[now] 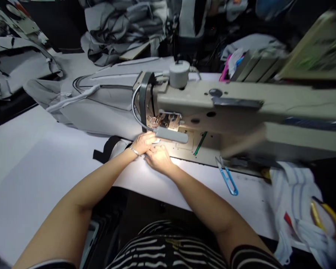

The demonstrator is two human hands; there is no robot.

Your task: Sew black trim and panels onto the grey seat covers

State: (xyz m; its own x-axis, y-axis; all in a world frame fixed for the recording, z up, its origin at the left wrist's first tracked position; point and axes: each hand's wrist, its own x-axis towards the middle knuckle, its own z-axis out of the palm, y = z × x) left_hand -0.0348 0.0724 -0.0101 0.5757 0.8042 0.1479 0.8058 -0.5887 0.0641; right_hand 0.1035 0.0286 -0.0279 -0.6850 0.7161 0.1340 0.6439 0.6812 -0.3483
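My left hand (143,143), with a bracelet at its wrist, is closed on the edge of a black and pale grey fabric piece (109,148) that trails out to the left. Right beside it, my right hand (159,158) has its fingers curled and pressed together at the fabric, touching the left fingers. Both hands are just in front of the needle area of a sewing machine (240,98). A grey lamp head (172,135) hangs over the fingertips and hides part of the work. The fabric under the fingers is mostly covered.
Blue thread snips (229,180) and a green stick-like tool (200,143) lie to the right. Striped cloth (292,198) with yellow-handled scissors (319,220) is at the far right. Large grey fabric (100,110) spreads behind the machine head; more is heaped (120,30) beyond.
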